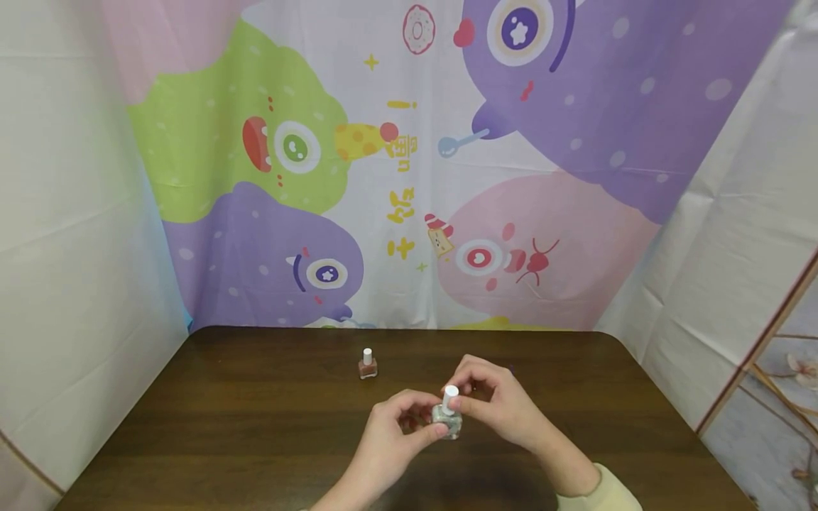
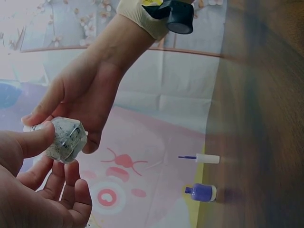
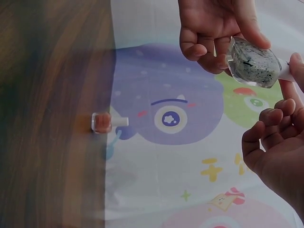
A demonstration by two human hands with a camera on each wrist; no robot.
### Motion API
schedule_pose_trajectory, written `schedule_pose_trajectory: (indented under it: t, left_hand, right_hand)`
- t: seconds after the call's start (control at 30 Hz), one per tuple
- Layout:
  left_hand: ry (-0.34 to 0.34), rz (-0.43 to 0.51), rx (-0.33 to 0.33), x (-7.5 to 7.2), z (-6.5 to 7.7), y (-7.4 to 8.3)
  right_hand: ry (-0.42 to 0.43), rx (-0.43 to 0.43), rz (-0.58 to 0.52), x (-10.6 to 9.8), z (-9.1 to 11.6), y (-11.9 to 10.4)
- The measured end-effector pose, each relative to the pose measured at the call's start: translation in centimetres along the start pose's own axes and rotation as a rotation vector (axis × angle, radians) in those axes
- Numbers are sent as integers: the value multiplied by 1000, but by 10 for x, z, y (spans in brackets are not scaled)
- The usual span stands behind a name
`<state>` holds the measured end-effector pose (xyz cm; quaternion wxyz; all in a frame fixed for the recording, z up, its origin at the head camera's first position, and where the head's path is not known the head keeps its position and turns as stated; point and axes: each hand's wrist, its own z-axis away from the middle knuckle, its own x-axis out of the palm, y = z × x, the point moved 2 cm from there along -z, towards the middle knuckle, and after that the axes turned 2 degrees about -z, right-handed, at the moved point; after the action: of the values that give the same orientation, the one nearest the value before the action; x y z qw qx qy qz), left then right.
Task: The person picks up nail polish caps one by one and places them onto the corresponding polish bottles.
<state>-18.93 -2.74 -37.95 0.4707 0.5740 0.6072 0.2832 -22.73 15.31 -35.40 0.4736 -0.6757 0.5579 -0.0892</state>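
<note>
A glass nail polish bottle with speckled grey-white contents is held up over the table by both hands. My left hand grips its body between thumb and fingers. At the top, my right hand pinches the white cap, which sits on the bottle's neck. In the left wrist view the speckled bottle appears close up, with its base towards the camera. The right wrist view shows dark flecks inside the bottle.
A reddish-brown nail polish bottle with a white cap stands farther back on the dark wooden table. An uncapped purple bottle and its white cap with brush stand apart, mostly hidden in the head view. A cartoon curtain hangs behind.
</note>
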Motion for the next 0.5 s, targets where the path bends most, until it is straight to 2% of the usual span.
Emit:
schedule_pose_trajectory:
  t: [0.5]
  left_hand:
    - [-9,-4,-42,1,-2,1]
  right_hand:
    - [62,-14,16,2,-2,-3]
